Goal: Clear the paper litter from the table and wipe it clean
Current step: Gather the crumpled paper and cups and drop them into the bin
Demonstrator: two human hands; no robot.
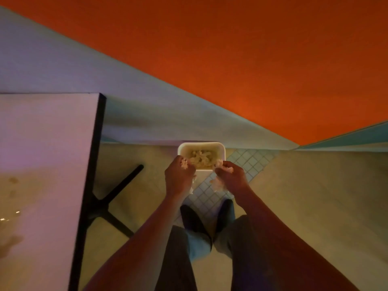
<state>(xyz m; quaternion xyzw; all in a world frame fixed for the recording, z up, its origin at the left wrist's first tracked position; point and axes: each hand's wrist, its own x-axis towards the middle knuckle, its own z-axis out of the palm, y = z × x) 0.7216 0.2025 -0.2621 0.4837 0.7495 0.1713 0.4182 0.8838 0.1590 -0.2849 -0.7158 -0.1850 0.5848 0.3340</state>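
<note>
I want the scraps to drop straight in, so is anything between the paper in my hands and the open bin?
Nothing visible. The left hand and right hand hold paper scraps right at the near rim of the open white bin.

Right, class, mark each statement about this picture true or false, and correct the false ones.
1. Both hands hold crumpled paper. True: left hand, right hand.
2. The white bin stands on the table. False: it stands on the floor, beside the table.
3. The bin already holds crumpled paper. True.
4. The tabletop is spotless. False: smudges show on it.
5. The bin is round. False: rectangular with rounded corners.
</note>
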